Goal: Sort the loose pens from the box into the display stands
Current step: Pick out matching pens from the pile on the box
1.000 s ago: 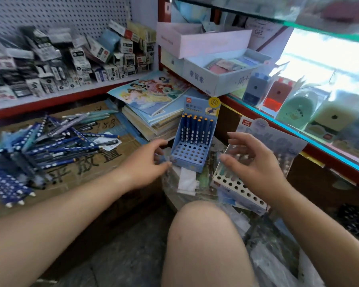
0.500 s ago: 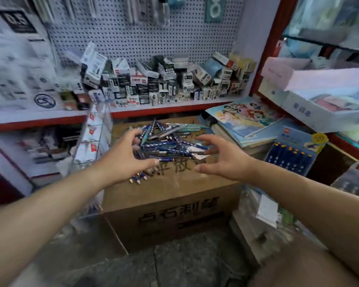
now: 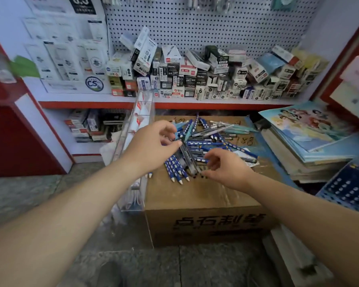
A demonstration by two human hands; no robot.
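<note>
A heap of loose pens (image 3: 211, 139), mostly blue with white dots plus some teal and dark ones, lies on top of a brown cardboard box (image 3: 205, 204). My left hand (image 3: 153, 146) is at the heap's left side, its thumb and curled fingers closing on the upper end of a few dark pens (image 3: 188, 158). My right hand (image 3: 226, 166) is at the heap's near side, with fingers curled over the lower end of the same dark pens. A blue display stand (image 3: 346, 189) with rows of holes shows at the right edge.
A clear acrylic rack (image 3: 137, 141) leans against the box's left side. Stacked books (image 3: 311, 137) lie to the right of the box. A shelf of small pen cartons (image 3: 195, 79) runs under the pegboard behind. Grey floor lies in front.
My view swung from the blue stand on the right to the box of pens. Both hands reached in from spread-open and now curl onto the pens in the heap.
</note>
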